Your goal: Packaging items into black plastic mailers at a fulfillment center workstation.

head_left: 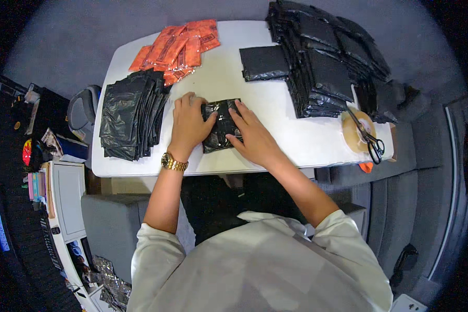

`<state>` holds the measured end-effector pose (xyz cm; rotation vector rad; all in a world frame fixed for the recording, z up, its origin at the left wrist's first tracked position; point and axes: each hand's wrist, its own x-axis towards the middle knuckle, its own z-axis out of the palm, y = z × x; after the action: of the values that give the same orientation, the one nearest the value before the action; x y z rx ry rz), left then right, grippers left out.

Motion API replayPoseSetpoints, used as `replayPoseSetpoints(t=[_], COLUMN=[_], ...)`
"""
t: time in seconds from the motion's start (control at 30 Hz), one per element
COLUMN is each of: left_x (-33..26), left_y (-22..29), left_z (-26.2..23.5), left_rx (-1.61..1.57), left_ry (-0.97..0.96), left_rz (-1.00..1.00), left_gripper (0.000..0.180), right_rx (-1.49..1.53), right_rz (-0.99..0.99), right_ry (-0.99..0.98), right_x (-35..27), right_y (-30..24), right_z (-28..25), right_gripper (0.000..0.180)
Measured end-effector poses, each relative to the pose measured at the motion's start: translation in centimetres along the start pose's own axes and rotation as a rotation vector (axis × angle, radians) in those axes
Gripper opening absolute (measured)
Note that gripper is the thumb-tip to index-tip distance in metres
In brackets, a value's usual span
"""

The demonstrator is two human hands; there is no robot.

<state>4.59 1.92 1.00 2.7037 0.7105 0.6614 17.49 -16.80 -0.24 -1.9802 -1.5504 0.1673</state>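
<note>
A small, flat, glossy black plastic packet (221,136) lies on the white table in front of me, with clear shiny strips across its top. My left hand (191,124) rests at the packet's left side, thumb on its top and fingers slightly bent at its far left corner. On the packet's right side lies my right hand (256,134), fingers stretched and apart, fingertips touching the top. Neither hand is closed round the packet. A gold watch (173,162) circles my left wrist. The packet's underside is hidden.
Left of my hands stands a stack of black packets (127,117), with orange printed packets (177,47) behind it. Taller black stacks (322,62) fill the far right, beside one flat black packet (265,63). Scissors (369,138) lie over a tape roll (351,136) near the right edge.
</note>
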Motion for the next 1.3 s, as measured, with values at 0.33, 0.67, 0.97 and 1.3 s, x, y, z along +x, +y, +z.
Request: replayPoseSetpoints(t=[0.33, 0.67, 0.97, 1.3], left_x=[3.2, -0.3, 11.6, 10.1], left_y=[1.3, 6.5, 7.2, 5.9], left_z=[-3.9, 0.2, 1.8, 4.1], left_rx=[-0.679, -1.428, -1.547, -1.212], left_ry=[-0.218, -0.227, -0.183, -0.188], left_rz=[-0.039, -0.629, -0.432, -0.461], left_gripper=[0.025, 0.060, 0.046, 0.040], right_rx=[0.721, 1.117, 1.229, 1.069], right_rz=[0.281, 0.547, 0.342, 0.374], right_ry=[0.360, 0.344, 0.513, 0.419], right_x=[-0.5, -1.1, -1.0, -1.4], right_y=[-0.4, 2.5, 4.1, 4.6], right_z=[-0.6, -1.9, -4.1, -2.6], right_gripper=[0.090, 0.027, 0.052, 0.031])
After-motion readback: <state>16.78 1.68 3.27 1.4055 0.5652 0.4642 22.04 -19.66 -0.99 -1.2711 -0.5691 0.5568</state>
